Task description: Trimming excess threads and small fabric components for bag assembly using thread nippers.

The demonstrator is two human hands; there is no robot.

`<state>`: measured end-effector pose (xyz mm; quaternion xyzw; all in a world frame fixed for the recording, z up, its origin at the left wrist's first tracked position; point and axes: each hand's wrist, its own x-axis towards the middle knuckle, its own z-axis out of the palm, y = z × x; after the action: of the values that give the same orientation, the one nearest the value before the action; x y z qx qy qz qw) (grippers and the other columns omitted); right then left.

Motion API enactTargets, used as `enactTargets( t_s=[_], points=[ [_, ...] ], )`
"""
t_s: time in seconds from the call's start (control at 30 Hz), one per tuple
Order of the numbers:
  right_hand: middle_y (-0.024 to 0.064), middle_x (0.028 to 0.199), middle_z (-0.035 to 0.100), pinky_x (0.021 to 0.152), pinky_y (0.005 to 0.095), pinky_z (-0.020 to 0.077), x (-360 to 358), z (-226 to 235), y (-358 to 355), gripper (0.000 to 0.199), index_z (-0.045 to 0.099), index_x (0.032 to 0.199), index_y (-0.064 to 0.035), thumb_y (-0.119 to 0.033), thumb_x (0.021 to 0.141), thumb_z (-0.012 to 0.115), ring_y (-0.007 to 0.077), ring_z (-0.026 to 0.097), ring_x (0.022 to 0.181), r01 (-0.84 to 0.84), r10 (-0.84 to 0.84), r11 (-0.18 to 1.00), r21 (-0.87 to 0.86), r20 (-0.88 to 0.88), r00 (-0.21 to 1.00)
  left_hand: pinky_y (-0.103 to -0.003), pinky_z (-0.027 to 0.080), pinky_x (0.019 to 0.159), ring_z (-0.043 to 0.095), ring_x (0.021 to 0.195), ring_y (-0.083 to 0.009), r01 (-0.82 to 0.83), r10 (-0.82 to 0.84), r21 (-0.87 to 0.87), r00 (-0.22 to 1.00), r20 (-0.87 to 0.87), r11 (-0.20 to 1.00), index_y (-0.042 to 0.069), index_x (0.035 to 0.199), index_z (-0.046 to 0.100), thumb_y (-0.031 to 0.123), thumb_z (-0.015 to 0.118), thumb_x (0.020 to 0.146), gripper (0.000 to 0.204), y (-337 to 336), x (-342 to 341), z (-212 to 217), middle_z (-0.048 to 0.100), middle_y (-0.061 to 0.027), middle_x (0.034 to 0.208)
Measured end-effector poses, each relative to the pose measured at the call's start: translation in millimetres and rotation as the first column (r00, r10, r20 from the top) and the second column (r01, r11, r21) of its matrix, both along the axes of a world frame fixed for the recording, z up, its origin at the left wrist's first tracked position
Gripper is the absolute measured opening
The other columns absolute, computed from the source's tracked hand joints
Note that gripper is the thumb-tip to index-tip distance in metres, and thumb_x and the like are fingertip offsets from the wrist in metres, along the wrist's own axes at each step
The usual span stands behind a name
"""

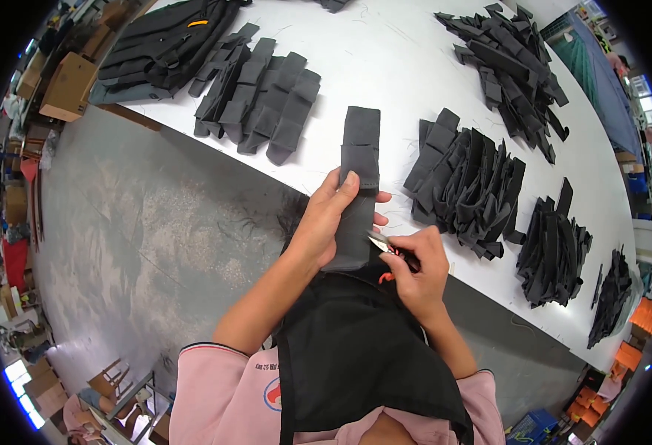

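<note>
A long dark grey fabric strip [360, 163] with stitched folds lies across my left hand [331, 211]. My left thumb presses on the strip from above, and the fingertips show past its right edge. The strip's far end reaches over the white table, while its near end hangs by my black apron. Closed around small thread snips [382, 243] with pointed metal blades, my right hand [419, 267] is just right of the strip. The blade tips are close to the strip's right edge; whether they touch it I cannot tell. Something red shows by my right fingers.
The white table [385, 59] carries several piles of dark fabric pieces: one pile [263, 100] left of the strip, another [467, 189] to its right, more beyond. A black backpack [166, 48] lies at the far left. Cardboard boxes [66, 85] stand past the grey floor.
</note>
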<state>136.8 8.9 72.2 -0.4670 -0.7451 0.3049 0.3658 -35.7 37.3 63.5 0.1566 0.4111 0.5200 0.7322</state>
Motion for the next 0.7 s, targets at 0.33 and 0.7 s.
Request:
enactTargets(
  t_s=[0.33,0.7],
  points=[
    [0.0048,0.072,0.039,0.053,0.0248,0.0336,-6.9,-12.0,25.1,0.056,0.062,0.111,-0.0063,0.014,0.059,0.061,0.0156,0.040,0.061,0.045,-0.045,0.999,0.014,0.000,0.999,-0.033,0.054,0.068,0.061,0.085,-0.0202,0.188,-0.188,0.001,0.982,-0.020,0.982,0.015,0.148,0.009,0.015,0.041,0.094,0.063,-26.6,12.3,2.7,0.050,-0.0137,0.121],
    [-0.0037,0.074,0.045,0.050,0.0172,0.0313,-6.0,-17.7,46.6,0.010,0.051,0.086,-0.0053,-0.011,0.095,0.050,0.0016,0.037,0.057,0.084,-0.294,0.929,-0.361,-0.580,0.760,-0.032,0.055,0.067,0.063,0.082,-0.0255,0.297,-0.297,-0.013,0.954,-0.028,0.955,0.003,0.123,0.031,0.012,0.052,0.091,0.040,-49.5,9.5,-4.1,0.048,-0.0202,0.119]
  ],
)
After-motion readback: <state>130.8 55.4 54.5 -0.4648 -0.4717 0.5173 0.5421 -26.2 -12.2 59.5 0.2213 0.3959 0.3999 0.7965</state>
